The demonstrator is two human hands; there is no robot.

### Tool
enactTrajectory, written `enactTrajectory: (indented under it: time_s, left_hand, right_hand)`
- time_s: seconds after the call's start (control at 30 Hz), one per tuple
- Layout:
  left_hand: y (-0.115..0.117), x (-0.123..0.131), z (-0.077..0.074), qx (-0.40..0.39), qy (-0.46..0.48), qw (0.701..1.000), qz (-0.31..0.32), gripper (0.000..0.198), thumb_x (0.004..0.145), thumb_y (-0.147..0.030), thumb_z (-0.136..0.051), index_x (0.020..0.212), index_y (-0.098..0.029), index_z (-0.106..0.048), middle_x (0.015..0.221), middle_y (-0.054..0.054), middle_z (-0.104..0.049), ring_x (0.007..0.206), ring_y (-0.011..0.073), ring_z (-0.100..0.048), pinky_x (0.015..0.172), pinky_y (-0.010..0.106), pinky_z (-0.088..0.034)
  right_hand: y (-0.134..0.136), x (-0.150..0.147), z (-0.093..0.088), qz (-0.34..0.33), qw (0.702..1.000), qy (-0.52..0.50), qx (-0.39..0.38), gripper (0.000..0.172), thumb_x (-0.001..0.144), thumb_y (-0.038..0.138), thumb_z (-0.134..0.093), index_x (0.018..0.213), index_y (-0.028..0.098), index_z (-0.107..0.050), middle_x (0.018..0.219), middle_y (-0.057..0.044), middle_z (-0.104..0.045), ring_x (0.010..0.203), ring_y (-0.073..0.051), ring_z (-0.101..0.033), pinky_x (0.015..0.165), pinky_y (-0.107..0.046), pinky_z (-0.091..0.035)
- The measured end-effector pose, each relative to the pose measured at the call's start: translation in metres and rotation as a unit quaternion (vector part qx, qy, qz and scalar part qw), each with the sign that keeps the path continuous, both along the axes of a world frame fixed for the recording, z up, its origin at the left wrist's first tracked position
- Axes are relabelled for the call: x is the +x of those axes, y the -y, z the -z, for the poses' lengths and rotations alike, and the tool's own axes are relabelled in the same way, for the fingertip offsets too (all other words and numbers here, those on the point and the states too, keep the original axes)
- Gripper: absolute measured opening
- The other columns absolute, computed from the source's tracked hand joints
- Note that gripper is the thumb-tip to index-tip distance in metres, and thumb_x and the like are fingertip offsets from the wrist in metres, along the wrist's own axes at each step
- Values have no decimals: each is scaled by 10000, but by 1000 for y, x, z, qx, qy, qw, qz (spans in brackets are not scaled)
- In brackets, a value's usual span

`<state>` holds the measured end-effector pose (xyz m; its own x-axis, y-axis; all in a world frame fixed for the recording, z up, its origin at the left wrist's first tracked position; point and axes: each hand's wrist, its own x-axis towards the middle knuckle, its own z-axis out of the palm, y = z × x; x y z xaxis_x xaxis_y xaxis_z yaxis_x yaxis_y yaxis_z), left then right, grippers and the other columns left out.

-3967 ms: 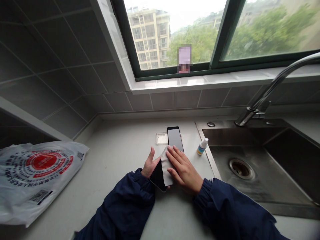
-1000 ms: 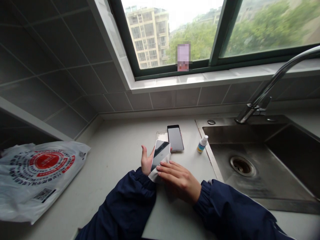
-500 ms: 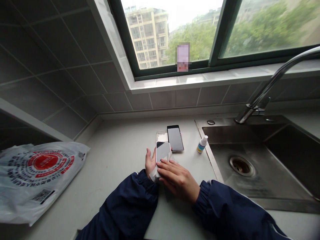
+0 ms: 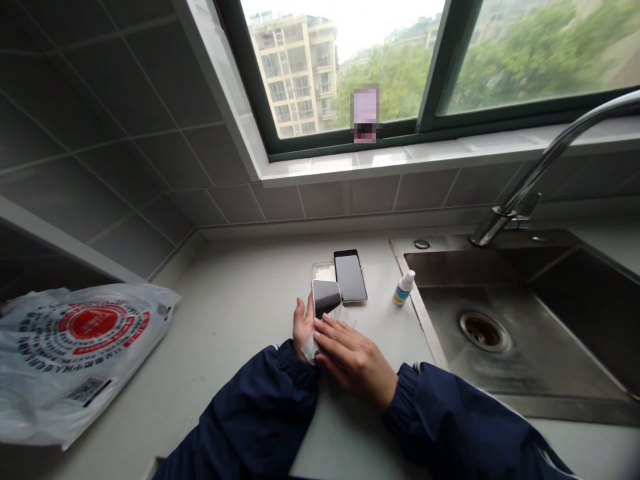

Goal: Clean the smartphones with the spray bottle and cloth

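My left hand (image 4: pixel 301 328) holds a phone (image 4: pixel 327 297) with a dark, shiny screen, its thumb along the left edge. Over the lower part of that screen lies a thin whitish cloth (image 4: pixel 310 348), pressed down by the fingers of my right hand (image 4: pixel 357 360). Just beyond, a second phone (image 4: pixel 351 276) with a black top edge rests on the counter, beside a clear case (image 4: pixel 323 271) that is partly hidden. A small spray bottle (image 4: pixel 404 288) with a white cap and a blue and yellow label stands near the sink.
The steel sink (image 4: pixel 434 333) with its curved faucet (image 4: pixel 543 163) is on the right. A white plastic bag (image 4: pixel 45 393) with red print lies at the left. The pale counter (image 4: pixel 230 293) runs below a tiled wall and a window.
My right hand and the cloth have shifted slightly on the held phone, and the phone has tilted a little. The bottle, second phone and case have stayed put.
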<state>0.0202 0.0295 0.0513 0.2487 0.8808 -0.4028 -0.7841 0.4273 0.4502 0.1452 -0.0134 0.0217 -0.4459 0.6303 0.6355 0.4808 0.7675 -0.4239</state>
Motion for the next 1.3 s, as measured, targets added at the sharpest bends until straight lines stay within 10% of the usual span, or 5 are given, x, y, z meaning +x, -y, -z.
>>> enactTrajectory:
  time_s: [0.57,0.8,1.07,1.3]
  left_hand:
    - [2,4,15,62,31,997,24,751,957,-640,-335,1564,-202,-273,1382,171,-584,1277,323,-561,1142,501,-339]
    - [6,1,14,82,59,983,153,721,992,-590,-208,1585,-180,-213,1420,171,-548,1321,319,-523,1145,469,-339]
    - [9,-11,18,110,8,950,293,884,871,-693,-505,1585,-338,-126,1326,127,-593,1031,322,-670,921,532,-522]
    - [5,-14,23,157,-2,935,318,841,854,-724,-500,1553,-352,-218,1211,126,-608,744,216,-683,588,340,-558]
  right_hand:
    - [-14,13,3,49,994,71,-64,571,1003,253,-470,1543,128,-337,1579,-162,-351,1486,-308,-287,1159,-526,-390]
    - [-24,23,5,107,988,54,-95,672,1020,323,-446,1601,191,-135,1640,-144,-213,1522,-322,-167,1173,-590,-324]
    - [-32,31,5,124,985,-85,-79,535,1013,267,-466,1535,222,-362,1455,-137,-512,1372,-276,-468,1139,-469,-433]
    - [-30,30,4,108,977,-163,-90,467,993,246,-523,1458,268,-490,1396,-109,-567,1294,-271,-543,1092,-455,-480]
